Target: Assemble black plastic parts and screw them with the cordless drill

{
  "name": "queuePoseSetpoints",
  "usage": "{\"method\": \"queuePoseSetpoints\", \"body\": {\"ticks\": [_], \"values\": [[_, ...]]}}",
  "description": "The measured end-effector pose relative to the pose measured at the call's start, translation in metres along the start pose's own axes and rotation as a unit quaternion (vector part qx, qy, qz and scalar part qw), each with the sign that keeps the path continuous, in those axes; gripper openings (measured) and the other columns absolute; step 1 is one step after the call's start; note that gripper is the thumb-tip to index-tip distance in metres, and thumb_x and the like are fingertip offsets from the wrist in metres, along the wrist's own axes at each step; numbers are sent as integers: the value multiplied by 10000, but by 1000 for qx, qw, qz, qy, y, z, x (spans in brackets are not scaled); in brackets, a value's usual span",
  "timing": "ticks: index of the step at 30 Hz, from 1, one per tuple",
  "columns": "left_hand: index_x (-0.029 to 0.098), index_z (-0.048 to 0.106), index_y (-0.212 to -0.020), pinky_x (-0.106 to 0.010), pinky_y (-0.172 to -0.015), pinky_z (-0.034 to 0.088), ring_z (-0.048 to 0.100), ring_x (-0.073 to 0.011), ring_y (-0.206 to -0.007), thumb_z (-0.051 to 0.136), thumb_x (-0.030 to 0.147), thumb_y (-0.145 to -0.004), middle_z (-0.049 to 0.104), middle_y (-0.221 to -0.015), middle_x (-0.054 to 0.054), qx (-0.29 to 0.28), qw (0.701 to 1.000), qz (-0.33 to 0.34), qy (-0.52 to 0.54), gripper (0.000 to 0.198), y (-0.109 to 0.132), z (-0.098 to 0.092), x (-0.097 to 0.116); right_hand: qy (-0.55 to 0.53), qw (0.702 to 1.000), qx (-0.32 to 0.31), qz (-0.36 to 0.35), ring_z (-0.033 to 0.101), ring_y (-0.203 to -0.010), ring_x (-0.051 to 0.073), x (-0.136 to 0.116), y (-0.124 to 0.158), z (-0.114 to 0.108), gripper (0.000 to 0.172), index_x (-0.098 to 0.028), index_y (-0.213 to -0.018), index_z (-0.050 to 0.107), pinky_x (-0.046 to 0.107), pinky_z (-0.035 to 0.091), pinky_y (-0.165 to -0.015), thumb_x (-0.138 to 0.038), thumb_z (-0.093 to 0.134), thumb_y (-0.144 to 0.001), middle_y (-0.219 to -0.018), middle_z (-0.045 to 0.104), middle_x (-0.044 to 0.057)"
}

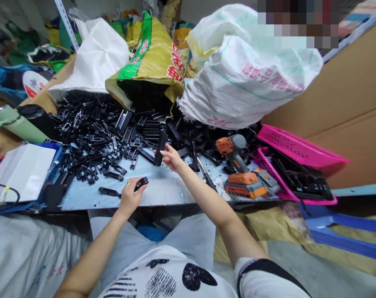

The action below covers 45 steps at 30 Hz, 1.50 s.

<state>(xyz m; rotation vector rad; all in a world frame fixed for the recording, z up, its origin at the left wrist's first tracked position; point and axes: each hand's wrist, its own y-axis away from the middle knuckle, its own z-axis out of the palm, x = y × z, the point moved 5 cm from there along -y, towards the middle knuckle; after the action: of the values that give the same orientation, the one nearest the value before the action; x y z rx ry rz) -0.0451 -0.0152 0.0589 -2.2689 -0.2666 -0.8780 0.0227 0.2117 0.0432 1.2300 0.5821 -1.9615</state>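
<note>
My left hand (129,196) is near the front edge of the blue worktop (163,190), its fingers pinched on a small black plastic piece (141,183). My right hand (172,157) reaches further in and grips a longer black plastic bar (160,148), held upright at the edge of a big heap of black plastic parts (104,132). A loose black strip (109,191) lies just left of my left hand.
An orange cordless drill (242,169) lies right of my right arm, beside a pink basket (295,165) with black parts. White and yellow woven sacks (237,70) lean behind the heap. A white box (22,169) sits at the left.
</note>
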Motion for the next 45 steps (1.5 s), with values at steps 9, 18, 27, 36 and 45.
{"method": "queuePoseSetpoints", "body": {"ticks": [9, 18, 27, 36, 45], "values": [[156, 522, -1203, -395, -895, 488, 582, -234, -1029, 382, 277, -941, 598, -1075, -129, -116, 990, -48, -67, 321, 12, 20, -18, 249, 965, 82, -25, 615, -972, 216, 8, 121, -48, 554, -264, -1103, 473, 397, 470, -876, -348, 766, -639, -999, 614, 26], [198, 566, -1221, -274, -641, 535, 607, -118, -669, 453, 344, -923, 609, -1089, -93, -122, 973, -155, 117, 350, 19, 35, -2, 576, 808, -110, -55, 523, -1126, 255, 10, 131, -5, 526, -239, -1336, 465, 453, 362, -1005, -454, 537, -862, -1201, 569, 113], [196, 564, -1251, -225, -609, 508, 582, -98, -664, 508, 324, -899, 612, -988, -69, -48, 966, -194, 165, 379, 6, 39, 14, 63, 983, -7, 172, 606, -616, 136, 45, 121, 25, 601, -240, -1364, 414, 277, 541, -549, -557, 450, -855, -799, 624, 25], [197, 587, -1235, -330, -858, 482, 584, -188, -951, 469, 293, -920, 620, -1005, -90, -85, 987, -121, 66, 350, -4, 25, 38, 324, 941, -100, -6, 519, -561, 70, 12, 117, 21, 512, -298, -1345, 487, 244, 503, -549, -454, 541, -861, -1079, 591, 47], [194, 556, -1263, -312, -836, 486, 571, -169, -923, 403, 296, -952, 581, -977, -93, 63, 994, -80, 32, 361, -2, 26, 51, 382, 917, -57, -104, 588, -832, 174, 4, 124, 43, 518, -301, -1405, 405, 324, 527, -726, -443, 460, -910, -1023, 577, 70]]}}
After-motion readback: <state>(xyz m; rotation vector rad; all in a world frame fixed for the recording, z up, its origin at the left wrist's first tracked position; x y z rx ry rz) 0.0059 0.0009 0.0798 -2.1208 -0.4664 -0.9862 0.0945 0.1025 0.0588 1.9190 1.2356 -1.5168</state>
